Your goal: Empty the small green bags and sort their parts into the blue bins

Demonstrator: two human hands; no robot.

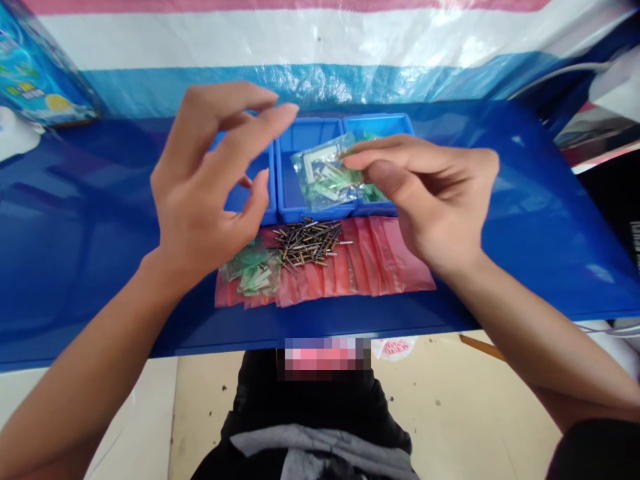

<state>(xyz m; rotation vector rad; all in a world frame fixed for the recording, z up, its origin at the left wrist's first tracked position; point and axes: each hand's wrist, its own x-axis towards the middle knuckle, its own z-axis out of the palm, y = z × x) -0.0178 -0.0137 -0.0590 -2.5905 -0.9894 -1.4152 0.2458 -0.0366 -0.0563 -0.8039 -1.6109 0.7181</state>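
Note:
My right hand [425, 190] pinches a small clear plastic bag [327, 175] with green and white parts inside, held above the blue bins. My left hand [210, 177] hovers to the left of it with fingers spread and curved, holding nothing. Below both hands lies a pile of small metal pins [306, 242] on a row of red plastic bags [360, 260]. More clear bags with green parts [253, 270] lie at the left end of the red ones.
Three blue bins stand side by side at the back: left [250, 193], middle [295, 150], right [380, 123]. All sits on a blue table [525, 220]. A blue carton [35, 80] stands at the far left, a striped tarp [325, 47] behind.

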